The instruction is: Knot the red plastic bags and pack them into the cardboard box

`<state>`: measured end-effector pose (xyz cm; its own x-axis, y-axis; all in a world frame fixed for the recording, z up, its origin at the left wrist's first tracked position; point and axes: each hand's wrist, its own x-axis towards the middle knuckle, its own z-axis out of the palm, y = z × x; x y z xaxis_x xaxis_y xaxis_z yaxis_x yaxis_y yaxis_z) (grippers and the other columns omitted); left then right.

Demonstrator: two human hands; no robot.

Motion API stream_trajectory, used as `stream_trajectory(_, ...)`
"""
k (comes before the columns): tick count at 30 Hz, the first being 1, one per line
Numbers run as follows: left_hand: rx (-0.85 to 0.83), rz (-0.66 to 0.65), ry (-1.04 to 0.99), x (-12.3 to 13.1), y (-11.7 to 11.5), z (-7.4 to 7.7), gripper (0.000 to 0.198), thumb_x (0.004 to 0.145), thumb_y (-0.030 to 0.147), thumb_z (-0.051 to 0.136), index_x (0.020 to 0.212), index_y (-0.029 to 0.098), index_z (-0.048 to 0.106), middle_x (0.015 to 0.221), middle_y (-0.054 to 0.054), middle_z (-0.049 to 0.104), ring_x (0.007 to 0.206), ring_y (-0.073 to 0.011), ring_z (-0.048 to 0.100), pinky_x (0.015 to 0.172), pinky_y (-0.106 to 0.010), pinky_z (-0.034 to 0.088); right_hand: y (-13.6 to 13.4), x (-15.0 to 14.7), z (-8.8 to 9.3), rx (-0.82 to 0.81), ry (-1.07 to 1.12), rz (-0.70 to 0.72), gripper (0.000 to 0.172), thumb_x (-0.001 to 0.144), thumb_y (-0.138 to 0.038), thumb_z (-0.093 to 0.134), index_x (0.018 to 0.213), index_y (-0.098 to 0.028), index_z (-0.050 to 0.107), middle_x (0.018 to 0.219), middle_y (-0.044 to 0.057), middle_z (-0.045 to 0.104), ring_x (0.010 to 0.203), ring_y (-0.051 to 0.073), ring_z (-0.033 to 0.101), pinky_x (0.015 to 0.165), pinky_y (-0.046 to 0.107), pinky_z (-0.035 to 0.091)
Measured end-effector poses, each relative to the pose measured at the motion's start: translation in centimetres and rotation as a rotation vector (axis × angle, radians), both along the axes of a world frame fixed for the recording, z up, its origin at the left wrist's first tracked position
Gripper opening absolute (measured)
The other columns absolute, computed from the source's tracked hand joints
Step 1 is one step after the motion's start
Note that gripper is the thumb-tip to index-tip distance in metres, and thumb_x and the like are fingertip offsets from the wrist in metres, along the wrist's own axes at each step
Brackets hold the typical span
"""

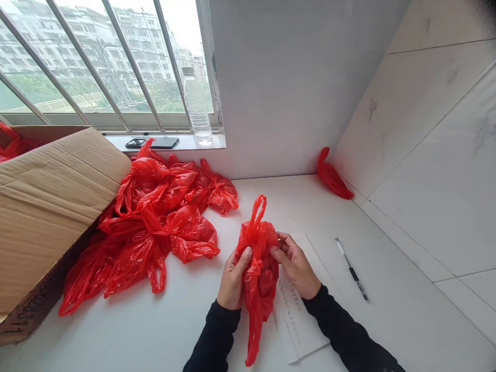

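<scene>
Between my two hands is a knotted red plastic bag (pixel 259 268), its loop handle pointing away from me and a long twisted end hanging toward me. My left hand (pixel 232 279) grips its left side, thumb pressed near the knot. On the right edge, my right hand (pixel 296 266) pinches the thin plastic between thumb and fingers. What the bag contains is hidden. Partly under the bag and my right hand lies a sheet of paper (pixel 298 330) with columns of handwritten numbers. To its right rests a black and clear pen (pixel 352 269).
Several tied red bags (pixel 155 222) are heaped at the left against a tilted cardboard box (pixel 58 201), which holds more red plastic. One small red bag (pixel 333 175) sits in the far right corner. On the windowsill are a phone (pixel 153 143) and a clear water bottle (pixel 198 111).
</scene>
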<state>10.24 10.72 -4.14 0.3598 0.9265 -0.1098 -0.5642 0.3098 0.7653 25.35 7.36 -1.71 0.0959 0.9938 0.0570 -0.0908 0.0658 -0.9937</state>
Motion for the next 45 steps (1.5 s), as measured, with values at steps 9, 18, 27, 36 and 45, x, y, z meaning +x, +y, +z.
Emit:
stream_trajectory(9,0.189,-0.091,0.158,-0.2,-0.1,0.0,0.034,0.080,0.032,0.074,0.108,0.018,0.064,0.098,-0.006,0.069,0.087,-0.0184,0.063,0.081,-0.029,0.049,-0.4,-0.9,0.6,0.021,-0.039,-0.042,0.042,0.088,-0.042,0.067,0.124,-0.025,0.052,0.111,0.006,0.067,0.096,0.022,0.064,0.088,0.036,0.051)
stream_trajectory(18,-0.047,0.002,-0.117,-0.3,0.0,1.0,0.045,0.086,0.036,0.065,0.125,0.016,0.059,0.110,-0.013,0.070,0.100,-0.0264,0.067,0.091,-0.037,0.052,-0.5,-0.5,0.5,-0.045,-0.050,0.041,0.052,0.095,-0.049,0.053,0.139,-0.025,0.041,0.104,0.005,0.066,0.097,0.020,0.064,0.091,0.037,0.049)
stream_trajectory(27,-0.024,0.080,-0.131,-1.3,0.8,-0.1,0.062,0.073,0.022,0.079,0.129,0.021,0.054,0.117,-0.011,0.068,0.105,-0.0266,0.066,0.090,-0.037,0.054,-0.9,-1.2,0.8,-0.007,-0.140,0.116,0.053,0.083,-0.040,0.071,0.129,-0.028,0.048,0.130,0.007,0.058,0.101,0.020,0.064,0.091,0.037,0.053)
stream_trajectory(36,0.086,-0.127,-0.101,-0.9,0.1,1.4,0.059,0.076,0.020,0.076,0.131,0.020,0.054,0.134,-0.015,0.058,0.123,-0.0311,0.055,0.096,-0.039,0.050,-0.6,-0.8,0.8,-0.018,-0.141,-0.086,0.032,0.093,-0.046,0.055,0.115,-0.023,0.058,0.098,0.004,0.070,0.080,0.019,0.065,0.074,0.032,0.053)
stream_trajectory(45,0.030,0.038,-0.082,-0.9,0.6,0.5,0.056,0.070,0.016,0.081,0.121,0.020,0.058,0.112,-0.010,0.070,0.102,-0.0238,0.066,0.083,-0.030,0.054,-0.9,-1.2,0.9,0.000,-0.159,-0.005,0.032,0.093,-0.047,0.056,0.116,-0.025,0.056,0.109,0.004,0.067,0.090,0.019,0.064,0.080,0.031,0.052)
